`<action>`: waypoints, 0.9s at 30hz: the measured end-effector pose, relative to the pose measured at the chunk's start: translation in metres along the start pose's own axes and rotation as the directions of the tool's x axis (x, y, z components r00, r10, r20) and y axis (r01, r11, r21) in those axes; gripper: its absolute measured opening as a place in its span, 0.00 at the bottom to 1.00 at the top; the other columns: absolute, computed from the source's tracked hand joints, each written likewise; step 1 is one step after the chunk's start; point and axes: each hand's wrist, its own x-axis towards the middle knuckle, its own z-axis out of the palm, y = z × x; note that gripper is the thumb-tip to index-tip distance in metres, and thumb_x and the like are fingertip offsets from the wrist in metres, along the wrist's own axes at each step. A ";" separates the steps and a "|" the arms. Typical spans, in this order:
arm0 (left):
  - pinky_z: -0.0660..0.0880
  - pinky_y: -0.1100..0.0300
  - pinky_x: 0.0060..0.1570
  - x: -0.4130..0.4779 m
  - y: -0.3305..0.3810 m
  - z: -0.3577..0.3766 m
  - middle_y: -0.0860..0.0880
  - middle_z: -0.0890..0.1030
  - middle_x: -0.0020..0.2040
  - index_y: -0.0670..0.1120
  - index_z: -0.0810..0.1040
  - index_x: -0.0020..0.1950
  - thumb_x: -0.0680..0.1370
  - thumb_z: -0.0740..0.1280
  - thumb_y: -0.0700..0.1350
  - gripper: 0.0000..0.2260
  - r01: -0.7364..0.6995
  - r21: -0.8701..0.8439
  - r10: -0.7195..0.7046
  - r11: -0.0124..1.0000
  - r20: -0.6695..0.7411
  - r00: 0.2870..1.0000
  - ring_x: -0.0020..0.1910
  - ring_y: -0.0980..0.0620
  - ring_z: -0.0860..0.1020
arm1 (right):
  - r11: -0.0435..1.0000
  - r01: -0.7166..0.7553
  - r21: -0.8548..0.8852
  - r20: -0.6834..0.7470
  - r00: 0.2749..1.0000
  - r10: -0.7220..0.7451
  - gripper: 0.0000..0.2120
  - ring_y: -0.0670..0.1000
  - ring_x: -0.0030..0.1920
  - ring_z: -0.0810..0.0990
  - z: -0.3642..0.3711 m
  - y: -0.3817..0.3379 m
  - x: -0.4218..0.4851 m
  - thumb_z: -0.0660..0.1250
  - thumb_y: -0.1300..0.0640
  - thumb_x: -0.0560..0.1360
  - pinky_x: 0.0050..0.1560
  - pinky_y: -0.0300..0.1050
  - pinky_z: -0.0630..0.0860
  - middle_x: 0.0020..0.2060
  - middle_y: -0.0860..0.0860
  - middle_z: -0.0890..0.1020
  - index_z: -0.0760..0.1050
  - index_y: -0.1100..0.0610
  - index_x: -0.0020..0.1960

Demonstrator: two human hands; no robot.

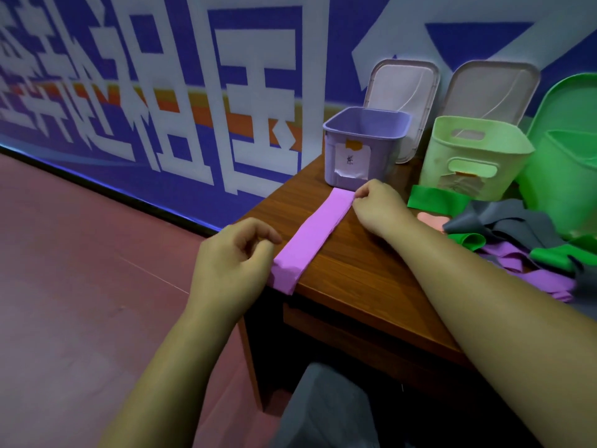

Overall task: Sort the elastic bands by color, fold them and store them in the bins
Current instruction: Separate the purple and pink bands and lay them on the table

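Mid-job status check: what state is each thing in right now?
Purple band, laid out straight and flat, near end over the table edge.
Left hand, pinches the band's near end.
Right hand, pinches its far end.
Purple bin, open, lid off.
Light green bin, open.
Pile of bands, mixed colours, unsorted.

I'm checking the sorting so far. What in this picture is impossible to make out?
All head view:
purple bin floor: hidden by its front wall.
Its label: writing too small.
light green bin contents: hidden by its wall.
darker green bin: cut by right edge.
band pile: overlapping, count unclear.
purple band far tip: covered by right hand.
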 end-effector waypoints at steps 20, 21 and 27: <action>0.66 0.68 0.35 0.036 0.203 0.273 0.58 0.74 0.31 0.50 0.87 0.53 0.77 0.68 0.42 0.09 -0.590 -0.075 0.516 0.804 0.582 0.629 0.35 0.60 0.75 | 0.995 -0.078 -0.058 -0.335 0.941 0.054 0.06 0.46 0.46 0.79 -0.253 0.219 -0.116 0.69 0.54 0.81 0.41 0.39 0.70 0.43 0.42 0.83 0.83 0.46 0.48; 0.70 0.62 0.38 0.036 0.201 0.285 0.57 0.75 0.34 0.51 0.85 0.55 0.77 0.67 0.43 0.10 -0.612 -0.050 0.509 0.789 0.610 0.607 0.38 0.58 0.77 | 0.996 -0.055 -0.064 -0.303 0.952 0.033 0.05 0.44 0.46 0.79 -0.253 0.227 -0.121 0.69 0.53 0.82 0.42 0.36 0.70 0.44 0.41 0.83 0.83 0.46 0.49; 0.75 0.58 0.51 0.031 0.173 0.304 0.52 0.81 0.53 0.51 0.79 0.63 0.73 0.68 0.40 0.19 -0.639 -0.144 0.470 0.756 0.799 0.375 0.50 0.55 0.77 | 0.998 0.035 -0.052 -0.220 0.974 -0.046 0.10 0.44 0.49 0.81 -0.224 0.256 -0.121 0.70 0.41 0.80 0.52 0.50 0.79 0.47 0.43 0.82 0.82 0.47 0.49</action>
